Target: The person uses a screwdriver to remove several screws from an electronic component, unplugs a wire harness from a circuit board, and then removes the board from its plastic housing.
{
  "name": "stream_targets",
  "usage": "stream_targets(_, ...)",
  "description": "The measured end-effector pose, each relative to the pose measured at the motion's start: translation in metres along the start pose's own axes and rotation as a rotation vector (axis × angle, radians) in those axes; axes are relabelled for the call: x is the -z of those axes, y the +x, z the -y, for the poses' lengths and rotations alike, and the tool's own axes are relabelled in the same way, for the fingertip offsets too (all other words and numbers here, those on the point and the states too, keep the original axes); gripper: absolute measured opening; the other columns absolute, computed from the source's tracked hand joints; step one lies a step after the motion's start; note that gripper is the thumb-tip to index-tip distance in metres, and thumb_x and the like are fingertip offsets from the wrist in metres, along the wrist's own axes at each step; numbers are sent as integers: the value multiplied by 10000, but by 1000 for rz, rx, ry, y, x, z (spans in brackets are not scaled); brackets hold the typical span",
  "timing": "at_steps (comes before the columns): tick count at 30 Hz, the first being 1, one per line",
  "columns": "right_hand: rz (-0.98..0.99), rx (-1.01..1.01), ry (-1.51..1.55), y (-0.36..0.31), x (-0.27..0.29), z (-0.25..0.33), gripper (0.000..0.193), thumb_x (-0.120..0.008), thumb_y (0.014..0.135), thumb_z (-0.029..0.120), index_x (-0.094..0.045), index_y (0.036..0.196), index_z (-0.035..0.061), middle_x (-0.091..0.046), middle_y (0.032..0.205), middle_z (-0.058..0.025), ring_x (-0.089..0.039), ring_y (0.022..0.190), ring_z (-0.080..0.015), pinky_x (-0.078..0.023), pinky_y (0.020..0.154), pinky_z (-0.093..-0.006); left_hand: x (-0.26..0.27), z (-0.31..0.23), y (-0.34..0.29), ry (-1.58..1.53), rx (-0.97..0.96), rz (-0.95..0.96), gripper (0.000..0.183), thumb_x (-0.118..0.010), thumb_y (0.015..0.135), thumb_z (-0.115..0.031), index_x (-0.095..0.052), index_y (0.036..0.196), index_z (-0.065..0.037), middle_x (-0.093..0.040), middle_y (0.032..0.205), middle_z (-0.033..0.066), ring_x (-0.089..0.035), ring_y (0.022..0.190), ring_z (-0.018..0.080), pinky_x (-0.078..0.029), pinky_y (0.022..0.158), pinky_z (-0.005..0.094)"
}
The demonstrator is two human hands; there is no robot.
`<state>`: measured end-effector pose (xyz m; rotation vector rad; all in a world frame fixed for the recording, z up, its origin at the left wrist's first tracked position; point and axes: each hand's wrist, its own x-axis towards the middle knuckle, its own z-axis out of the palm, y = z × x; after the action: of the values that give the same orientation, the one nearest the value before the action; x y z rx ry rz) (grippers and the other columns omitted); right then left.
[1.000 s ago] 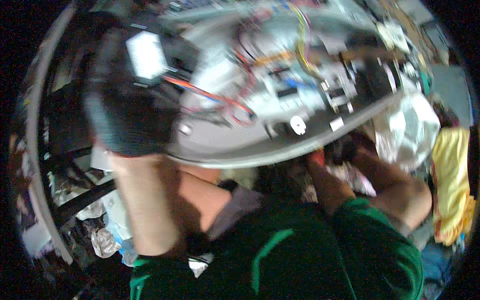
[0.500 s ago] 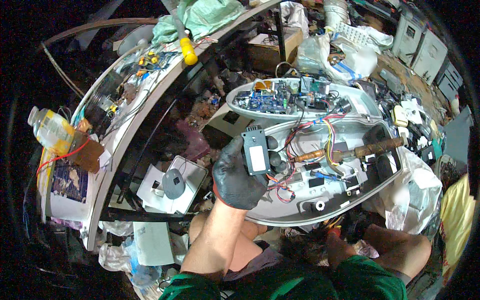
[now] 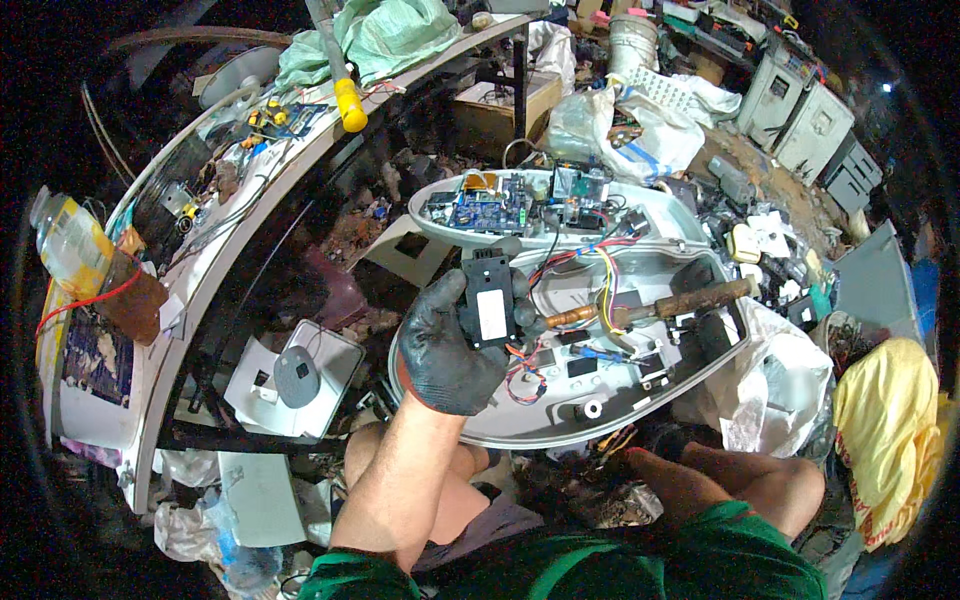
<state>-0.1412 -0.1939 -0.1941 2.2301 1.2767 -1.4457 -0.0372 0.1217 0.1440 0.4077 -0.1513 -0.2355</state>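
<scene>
My left hand point(image 3: 450, 345), in a black glove, is closed around a flat black rectangular module point(image 3: 491, 312) with a blank-looking white label and a slotted end. It holds the module above the left part of an open grey plastic casing point(image 3: 650, 410). Inside that casing lie coloured wires point(image 3: 608, 285), a turned wooden handle point(image 3: 572, 316), a thick brown rod-like tool point(image 3: 695, 302) and a small blue tool point(image 3: 600, 352). My right hand point(image 3: 633, 456) is low beside the casing's near edge; only its reddish cuff shows clearly, its fingers lost in shadow.
Behind the casing, its other half point(image 3: 440, 212) carries blue circuit boards point(image 3: 490, 212). A white frame-like bench point(image 3: 215, 300) curves along the left. White sacks point(image 3: 660, 140), a yellow sack point(image 3: 885, 430) and heaped scrap point(image 3: 765, 240) surround the work. A grey disc point(image 3: 297, 378) rests on white panels.
The view has shifted, so most of the scene sits further left. My left hand still holds the module, over much the same part of the casing.
</scene>
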Motion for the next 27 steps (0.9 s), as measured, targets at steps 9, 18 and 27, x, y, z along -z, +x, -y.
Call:
stream_targets(9,-207,204,55,-237,230,76,747,-725,753,359,-436,1356,25,-597,1162,-220,-582,1110,-388,-485,941,-459,7,-16,0,83,-137,34,605,-592,865,-373,-510,1306,32,-659,1045,162,-651,799,283,-512,761,433)
stream_targets(18,-1376,521,1189,-292,254,58,489,-664,752,37,-494,1211,34,-574,1142,-99,-564,1047,-207,-443,935,-318,10,-20,-11,337,-288,-42,587,-556,897,-440,-545,1271,12,-655,919,115,-615,733,226,-524,695,379)
stream_targets(27,-1027,610,969,-269,255,63,632,-583,809,218,-427,1385,10,-522,1332,-150,-502,1242,-267,-357,1057,-388,7,9,-14,938,-225,-47,525,-617,799,31,-485,1306,2,-604,1111,80,-584,1047,163,-466,924,318)
